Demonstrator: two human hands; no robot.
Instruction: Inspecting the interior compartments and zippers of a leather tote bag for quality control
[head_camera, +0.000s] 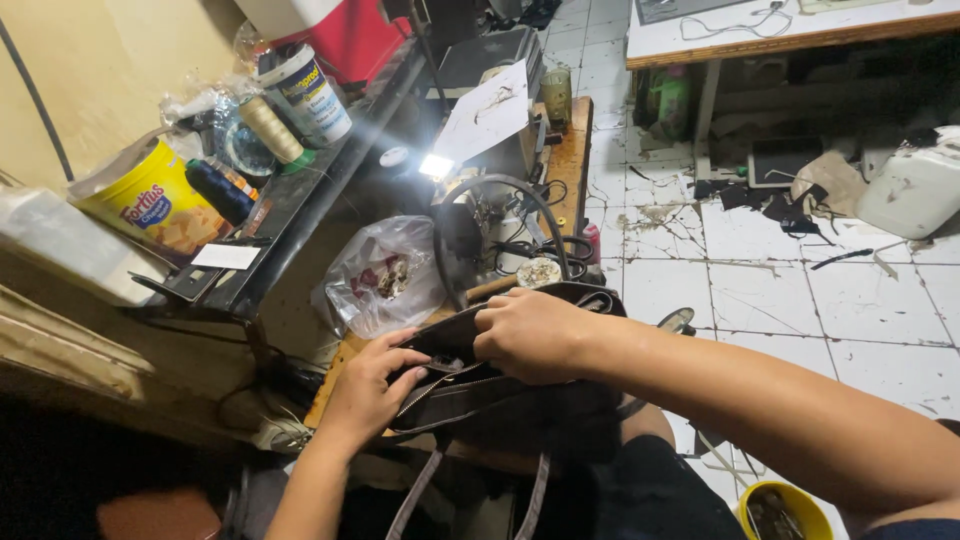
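Note:
A dark brown handbag (500, 400) with a zipper and two hanging straps rests on my lap, against the wooden edge of a sewing machine table (570, 150). My left hand (375, 390) pinches the bag's open zipper edge on the left side. My right hand (535, 335) grips the top of the bag from above, fingers curled over the rim. Just beyond the hands stands a black sewing machine handwheel (490, 240) under a bright small lamp (436, 165).
A clear plastic bag (385, 275) lies left of the machine. A dark shelf (290, 200) at left holds a yellow tub (155, 205), thread cones and a white can. White tiled floor with scraps and a white jerrycan (915, 190) lies right. A yellow bowl (785, 510) sits near my knee.

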